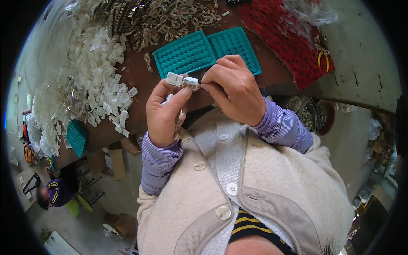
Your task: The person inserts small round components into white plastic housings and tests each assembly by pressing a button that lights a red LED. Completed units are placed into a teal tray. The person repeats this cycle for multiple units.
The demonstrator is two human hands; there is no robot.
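Observation:
In front of my chest, my left hand (162,114) is closed, gripping a small white plastic case (174,79) between thumb and fingers. Beside that case, above the thumb tip, sits another small white block (191,81) with a shiny, clear-looking lower part. A thin beaded or chain-like strand (179,125) hangs from the left palm down to the wrist. My right hand (236,87) is closed in a pinch just right of the white block. Whatever lies between its fingertips is too small to make out.
Two teal trays (185,54) with round hollows lie beyond my hands. White plastic pieces (100,68) are heaped at the left, with tangled strands (170,19) at the back. Yellow-handled pliers (323,60) rest on red cloth (293,49). Another person (59,191) is at lower left.

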